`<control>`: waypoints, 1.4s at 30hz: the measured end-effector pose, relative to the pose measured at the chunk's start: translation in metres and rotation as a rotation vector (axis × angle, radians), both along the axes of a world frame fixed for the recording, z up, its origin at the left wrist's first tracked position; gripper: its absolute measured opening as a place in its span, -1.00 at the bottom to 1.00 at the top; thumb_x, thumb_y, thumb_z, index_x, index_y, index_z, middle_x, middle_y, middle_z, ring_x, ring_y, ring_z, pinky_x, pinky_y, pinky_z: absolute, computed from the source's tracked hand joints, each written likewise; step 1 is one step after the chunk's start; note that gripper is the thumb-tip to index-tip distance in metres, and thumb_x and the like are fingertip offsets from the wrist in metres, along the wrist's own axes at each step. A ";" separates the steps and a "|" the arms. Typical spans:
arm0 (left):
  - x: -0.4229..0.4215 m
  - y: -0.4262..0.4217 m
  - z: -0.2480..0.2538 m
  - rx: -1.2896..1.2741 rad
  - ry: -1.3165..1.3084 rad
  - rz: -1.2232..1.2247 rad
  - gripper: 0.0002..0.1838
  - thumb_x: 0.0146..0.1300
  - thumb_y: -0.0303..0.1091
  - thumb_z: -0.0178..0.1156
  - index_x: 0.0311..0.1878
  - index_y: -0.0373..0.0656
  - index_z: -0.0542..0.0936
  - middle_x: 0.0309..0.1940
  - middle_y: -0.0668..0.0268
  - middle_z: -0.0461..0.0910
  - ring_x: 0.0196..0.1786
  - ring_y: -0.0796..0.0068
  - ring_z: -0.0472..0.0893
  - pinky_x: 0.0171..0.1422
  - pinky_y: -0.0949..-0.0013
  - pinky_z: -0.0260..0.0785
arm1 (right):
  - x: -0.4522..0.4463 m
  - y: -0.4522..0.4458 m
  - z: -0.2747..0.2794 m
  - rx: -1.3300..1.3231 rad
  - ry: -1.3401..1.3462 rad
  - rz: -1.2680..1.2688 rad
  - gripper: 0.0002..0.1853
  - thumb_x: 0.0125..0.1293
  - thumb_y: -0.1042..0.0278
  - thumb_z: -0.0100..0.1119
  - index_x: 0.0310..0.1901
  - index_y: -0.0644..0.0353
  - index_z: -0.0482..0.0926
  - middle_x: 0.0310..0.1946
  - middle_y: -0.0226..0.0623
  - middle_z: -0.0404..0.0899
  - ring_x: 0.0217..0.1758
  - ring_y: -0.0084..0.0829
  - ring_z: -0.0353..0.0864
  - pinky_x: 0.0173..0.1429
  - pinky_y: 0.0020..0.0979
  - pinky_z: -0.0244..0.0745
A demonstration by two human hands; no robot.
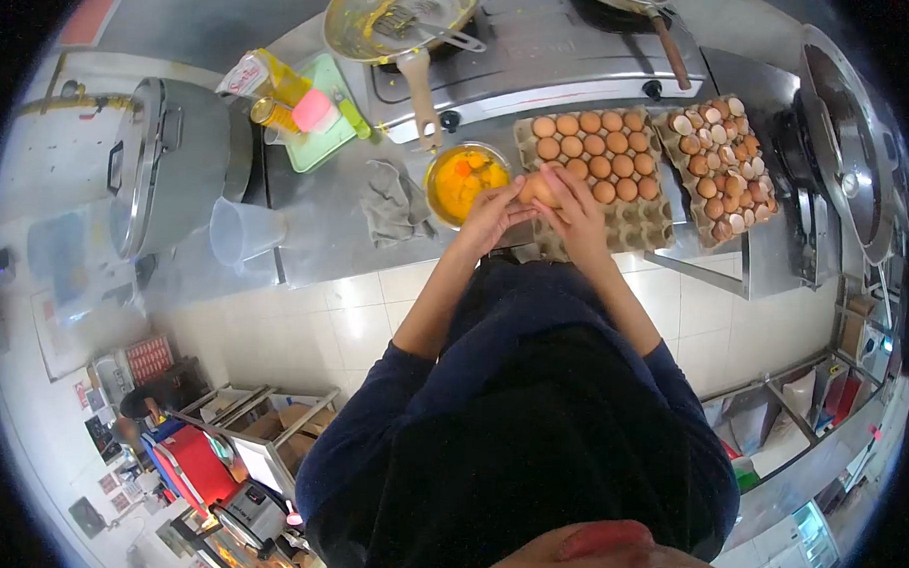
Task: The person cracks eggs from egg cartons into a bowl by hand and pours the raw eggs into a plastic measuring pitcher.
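Note:
Between my two hands is a brown egg [538,191], held just right of a metal bowl. My left hand [494,215] grips its left side. The fingers of my right hand [577,216] close on it from the right. Yellow yolks and liquid egg [465,176] lie in the metal bowl [432,205], beside my left hand. Behind and right of my right hand, an egg tray [637,225] holds rows of whole brown eggs, with bare cups at its near side. I cannot tell whether the held egg is cracked.
A second tray [722,230] carries broken eggshells. Behind the bowl, a frying pan [343,25] with a fork rests on the stove [528,46]. Left of the bowl lie a grey cloth [392,204], a green board [309,159] with bottles, a plastic jug [244,232] and a large pot [183,164].

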State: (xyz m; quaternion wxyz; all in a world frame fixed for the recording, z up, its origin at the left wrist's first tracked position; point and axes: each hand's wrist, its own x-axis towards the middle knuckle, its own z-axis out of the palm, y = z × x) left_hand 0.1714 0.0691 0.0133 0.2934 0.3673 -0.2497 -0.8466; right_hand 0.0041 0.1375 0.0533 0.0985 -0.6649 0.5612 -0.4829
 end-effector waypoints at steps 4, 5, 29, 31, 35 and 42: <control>0.031 -0.004 0.009 0.027 -0.007 0.015 -0.54 0.45 -0.13 0.14 0.14 -0.39 0.50 0.01 0.09 0.63 -0.01 0.30 0.68 0.08 0.35 0.60 | 0.030 -0.003 0.013 -0.073 -0.185 -0.156 -0.42 0.17 0.48 0.39 0.27 0.18 0.48 0.14 -0.12 0.51 0.11 -0.18 0.57 0.15 -0.31 0.53; 0.038 -0.006 0.008 0.024 0.005 -0.014 -0.53 0.45 -0.12 0.13 0.15 -0.39 0.50 0.00 0.09 0.63 -0.03 0.31 0.69 0.07 0.36 0.60 | 0.041 -0.002 0.017 -0.030 -0.308 -0.167 -0.47 0.21 0.46 0.35 0.24 0.20 0.49 0.13 -0.13 0.52 0.13 -0.20 0.57 0.17 -0.32 0.52; 0.095 -0.023 0.009 -0.838 -0.587 -0.014 -0.51 0.16 -0.49 0.37 0.19 -0.24 0.54 0.07 0.20 0.60 -0.11 0.44 0.70 0.05 0.43 0.57 | 0.088 -0.050 -0.064 0.472 -0.378 -0.005 -0.53 0.05 0.22 0.46 -0.04 0.31 0.62 -0.19 -0.09 0.70 -0.12 -0.30 0.71 0.01 -0.37 0.57; 0.093 -0.024 0.006 -0.882 -0.635 0.006 -0.48 0.12 -0.50 0.38 0.20 -0.25 0.54 0.04 0.18 0.61 -0.12 0.44 0.71 0.02 0.43 0.57 | 0.092 -0.051 -0.063 0.459 -0.350 -0.055 -0.52 0.04 0.21 0.45 -0.03 0.31 0.63 -0.18 -0.06 0.70 -0.11 -0.25 0.72 0.02 -0.35 0.58; 0.093 -0.023 -0.001 -0.947 -0.681 0.080 -0.43 0.04 -0.54 0.37 0.20 -0.25 0.55 0.04 0.11 0.61 -0.12 0.43 0.71 -0.03 0.41 0.59 | 0.097 -0.051 -0.063 0.470 -0.363 -0.086 -0.49 0.02 0.19 0.45 -0.01 0.30 0.64 -0.19 -0.01 0.71 -0.11 -0.20 0.74 0.01 -0.31 0.60; 0.100 -0.027 -0.002 -1.200 -0.801 0.054 -0.40 0.06 -0.55 0.34 0.25 -0.16 0.52 0.11 0.10 0.53 -0.03 0.22 0.68 0.06 0.30 0.58 | 0.099 -0.048 -0.059 0.430 -0.168 -0.122 -0.51 0.02 0.21 0.39 0.02 0.19 0.65 -0.21 0.02 0.69 -0.15 -0.07 0.71 -0.03 -0.21 0.61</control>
